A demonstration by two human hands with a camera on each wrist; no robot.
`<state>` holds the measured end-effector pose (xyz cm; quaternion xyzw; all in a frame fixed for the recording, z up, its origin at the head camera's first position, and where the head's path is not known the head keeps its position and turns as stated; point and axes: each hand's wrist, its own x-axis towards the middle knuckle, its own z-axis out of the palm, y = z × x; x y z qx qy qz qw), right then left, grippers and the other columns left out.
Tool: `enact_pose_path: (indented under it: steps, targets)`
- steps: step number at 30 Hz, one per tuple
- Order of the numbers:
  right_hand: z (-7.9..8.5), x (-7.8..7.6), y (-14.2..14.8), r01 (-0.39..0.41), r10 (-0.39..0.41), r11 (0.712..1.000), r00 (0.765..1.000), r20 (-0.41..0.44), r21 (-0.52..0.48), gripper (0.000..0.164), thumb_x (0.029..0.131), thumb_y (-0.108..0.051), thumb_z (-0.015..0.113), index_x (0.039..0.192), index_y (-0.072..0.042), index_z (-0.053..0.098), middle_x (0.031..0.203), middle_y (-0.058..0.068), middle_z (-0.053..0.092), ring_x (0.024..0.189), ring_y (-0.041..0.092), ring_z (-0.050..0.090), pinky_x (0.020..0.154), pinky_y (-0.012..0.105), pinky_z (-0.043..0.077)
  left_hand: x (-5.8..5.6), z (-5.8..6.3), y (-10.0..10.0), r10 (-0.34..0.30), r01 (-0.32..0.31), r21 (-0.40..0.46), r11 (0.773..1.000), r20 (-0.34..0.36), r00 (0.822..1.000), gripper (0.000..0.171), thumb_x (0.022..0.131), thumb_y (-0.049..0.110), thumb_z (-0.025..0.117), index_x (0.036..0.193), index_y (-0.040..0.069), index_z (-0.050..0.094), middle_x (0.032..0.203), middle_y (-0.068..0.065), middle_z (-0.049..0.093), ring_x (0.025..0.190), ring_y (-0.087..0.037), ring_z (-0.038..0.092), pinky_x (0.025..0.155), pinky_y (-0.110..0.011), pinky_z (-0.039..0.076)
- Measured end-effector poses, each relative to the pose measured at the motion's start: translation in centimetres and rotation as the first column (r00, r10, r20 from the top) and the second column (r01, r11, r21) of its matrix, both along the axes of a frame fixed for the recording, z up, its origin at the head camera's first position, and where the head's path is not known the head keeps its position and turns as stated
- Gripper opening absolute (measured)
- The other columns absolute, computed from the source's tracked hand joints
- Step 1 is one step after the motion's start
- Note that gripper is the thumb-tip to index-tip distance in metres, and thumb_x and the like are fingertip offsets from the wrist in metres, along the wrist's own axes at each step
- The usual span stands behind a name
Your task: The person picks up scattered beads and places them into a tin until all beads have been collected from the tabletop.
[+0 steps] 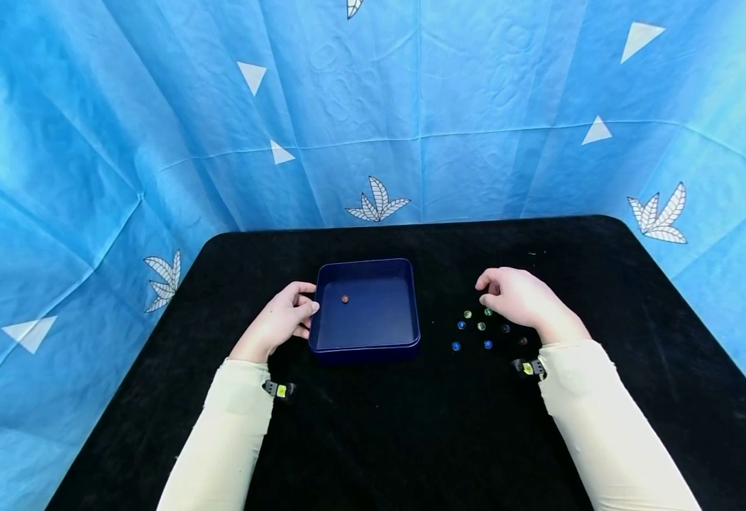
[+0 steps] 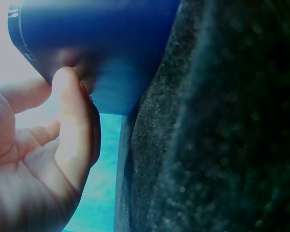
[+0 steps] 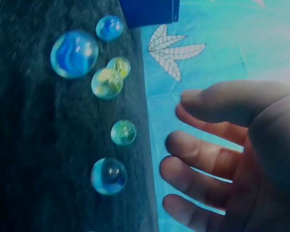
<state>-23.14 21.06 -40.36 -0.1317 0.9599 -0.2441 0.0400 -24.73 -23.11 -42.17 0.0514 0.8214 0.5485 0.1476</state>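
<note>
My left hand (image 1: 283, 314) is at the left side of a dark blue square box (image 1: 373, 312). In the left wrist view, the thumb (image 2: 67, 96) touches the box's outer wall (image 2: 130, 58), with the fingers beside it near the rim. One reddish-brown marble (image 1: 345, 299) lies inside the box. Over to the right, my right hand (image 1: 521, 294) hovers above several glass marbles, its fingers loosely bent and holding nothing. Nearest to it are a green marble (image 3: 123, 132) and a dark clear marble (image 3: 109, 176). Yellow-green marbles (image 3: 107, 83) and blue marbles (image 3: 74, 54) lie farther along.
Black cloth covers the table (image 1: 373, 433), which the box and marbles rest on. A brown marble (image 1: 522, 341) sits close to the right wrist's camera band (image 1: 529, 367). Behind the table hangs a blue curtain (image 1: 462, 92) with white leaves and triangles.
</note>
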Motion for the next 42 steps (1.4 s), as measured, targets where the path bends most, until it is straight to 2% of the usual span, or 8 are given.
enact_pose_path:
  steps: [3,6,14,19,23,28,33,42]
  targets:
    - [0.0,-0.1,0.3,-0.004,0.004,1.000,0.998,0.063,0.014,0.025,0.093,-0.016,0.066,0.117,-0.010,0.068,0.092,0.000,0.066,0.072,0.017,0.058,0.076,0.046,0.048,0.6,1.9,0.7,-0.011,0.011,-0.007,1.000,-0.005,1.000,0.047,0.104,0.007,0.050,0.147,-0.004,0.037,0.117,-0.032,0.051,0.092,-0.049,0.059,0.064,-0.033,0.057]
    - [-0.4,-0.2,0.4,-0.020,0.018,1.000,0.995,0.094,0.021,0.022,0.091,-0.015,0.066,0.112,-0.011,0.068,0.091,0.001,0.065,0.071,0.018,0.057,0.076,0.045,0.048,1.1,2.9,1.2,-0.008,0.008,-0.019,1.000,-0.002,1.000,0.045,0.104,0.006,0.050,0.146,-0.004,0.038,0.118,-0.033,0.051,0.093,-0.049,0.059,0.065,-0.033,0.057]
    - [-2.0,-0.1,0.1,-0.077,0.073,0.996,0.994,0.080,0.046,0.015,0.084,-0.012,0.070,0.098,-0.012,0.069,0.087,-0.001,0.062,0.077,0.018,0.055,0.077,0.043,0.048,0.3,-0.1,0.0,0.013,-0.013,-0.017,1.000,0.018,1.000,0.048,0.105,0.011,0.053,0.148,0.001,0.038,0.117,-0.026,0.054,0.087,-0.037,0.062,0.064,-0.035,0.057]
    - [-2.3,0.2,-0.2,-0.088,0.083,0.995,0.991,0.106,0.045,0.016,0.083,-0.010,0.070,0.099,-0.012,0.069,0.093,0.003,0.061,0.080,0.020,0.053,0.077,0.043,0.047,0.1,-0.8,-0.4,0.012,-0.012,0.000,1.000,0.002,1.000,0.047,0.104,0.013,0.056,0.147,0.003,0.040,0.115,-0.024,0.056,0.083,-0.032,0.062,0.063,-0.036,0.057]
    - [-2.2,0.2,-0.1,-0.093,0.085,0.993,0.989,0.120,0.066,0.018,0.083,-0.007,0.069,0.100,-0.012,0.068,0.092,0.003,0.058,0.079,0.021,0.051,0.076,0.042,0.045,0.1,-1.0,-0.4,0.010,-0.010,0.006,1.000,0.020,1.000,0.047,0.103,0.012,0.056,0.146,0.004,0.041,0.114,-0.023,0.056,0.081,-0.031,0.062,0.064,-0.037,0.058]
    - [-2.3,-0.1,-0.2,-0.087,0.079,0.993,0.992,0.100,0.074,0.021,0.080,-0.002,0.065,0.099,-0.012,0.067,0.089,0.003,0.055,0.078,0.023,0.049,0.073,0.041,0.043,-0.1,-0.9,-0.2,0.013,-0.012,0.020,1.000,-0.012,1.000,0.046,0.102,0.011,0.056,0.145,0.001,0.042,0.111,-0.022,0.056,0.081,-0.031,0.061,0.063,-0.036,0.057]
    - [-1.9,-0.2,-0.2,-0.101,0.092,0.991,0.990,0.106,0.084,0.020,0.081,-0.004,0.066,0.099,-0.012,0.067,0.090,0.003,0.055,0.078,0.021,0.049,0.073,0.039,0.043,0.0,-0.4,-0.1,0.011,-0.011,0.010,1.000,0.001,1.000,0.045,0.103,0.011,0.054,0.145,0.002,0.041,0.109,-0.020,0.055,0.078,-0.028,0.060,0.063,-0.037,0.057]
    - [-1.9,0.0,-0.3,-0.091,0.082,0.992,0.992,0.095,0.085,0.019,0.080,-0.003,0.065,0.095,-0.013,0.066,0.091,0.004,0.055,0.080,0.023,0.049,0.073,0.040,0.043,0.2,-0.4,-0.1,0.000,0.000,0.004,1.000,-0.009,1.000,0.043,0.104,0.010,0.051,0.145,0.003,0.040,0.109,-0.019,0.055,0.077,-0.026,0.059,0.063,-0.037,0.057]
